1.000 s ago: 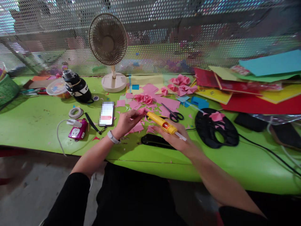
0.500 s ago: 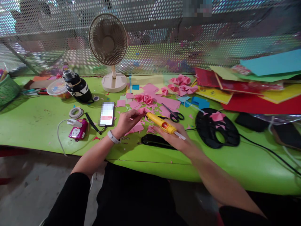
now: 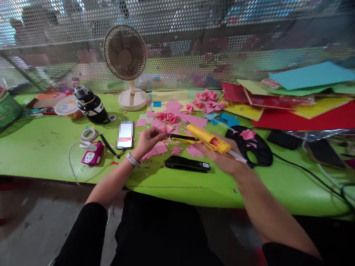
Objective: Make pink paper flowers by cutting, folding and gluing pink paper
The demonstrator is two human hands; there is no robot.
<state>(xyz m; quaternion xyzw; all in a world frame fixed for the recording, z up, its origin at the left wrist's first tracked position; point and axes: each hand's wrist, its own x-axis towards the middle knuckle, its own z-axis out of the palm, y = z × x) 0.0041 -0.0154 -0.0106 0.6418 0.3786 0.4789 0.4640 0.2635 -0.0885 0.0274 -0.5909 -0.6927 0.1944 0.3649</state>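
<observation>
My left hand is closed in a pinch on a small folded pink paper piece, held just above the green table. My right hand, blurred by motion, grips a yellow glue gun whose nozzle points left, a short way right of the pink piece. Loose pink paper pieces lie under and between both hands. A black stapler lies on the table just in front of them.
A phone, tape roll, pink charger, black bottle and fan stand at left and back. A black palette and stacked coloured card are at right. A perforated metal screen closes the back.
My right hand has drawn the glue gun away to the right and slightly up from the pink piece. The left hand stayed almost in place. The view shifted a little.
</observation>
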